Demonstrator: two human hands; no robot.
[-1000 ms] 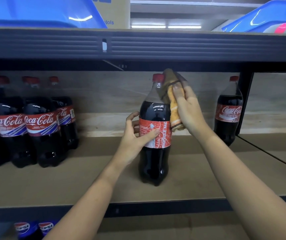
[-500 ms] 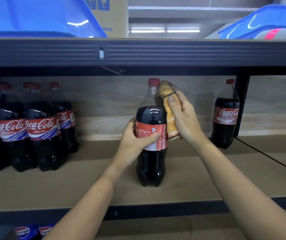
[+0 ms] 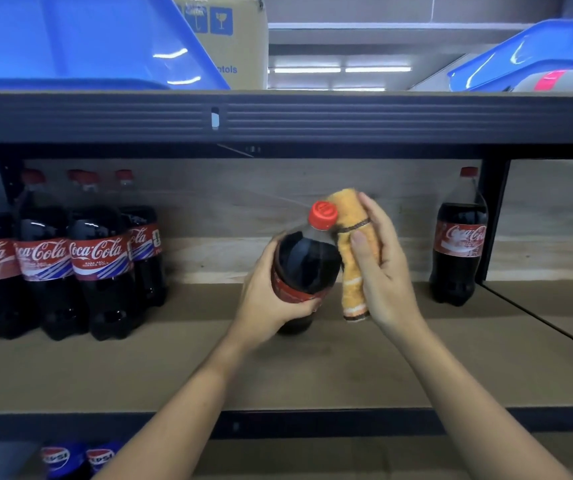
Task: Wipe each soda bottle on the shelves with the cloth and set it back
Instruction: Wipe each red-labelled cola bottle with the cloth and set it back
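A large cola bottle with a red cap leans toward me over the middle shelf, its base low near the board. My left hand grips it around the red label. My right hand holds a folded orange cloth pressed against the bottle's right shoulder, just beside the cap. Several more cola bottles stand grouped at the shelf's left, and a single one stands at the right by the upright post.
A dark shelf beam runs overhead, with blue plastic bins and a cardboard box on the shelf above. Pepsi bottles show on the lower shelf at bottom left. A black upright stands at the right.
The bottle stood upright before; now my left hand has tipped its top toward me. My right hand with the cloth has stayed against the bottle's upper right side.
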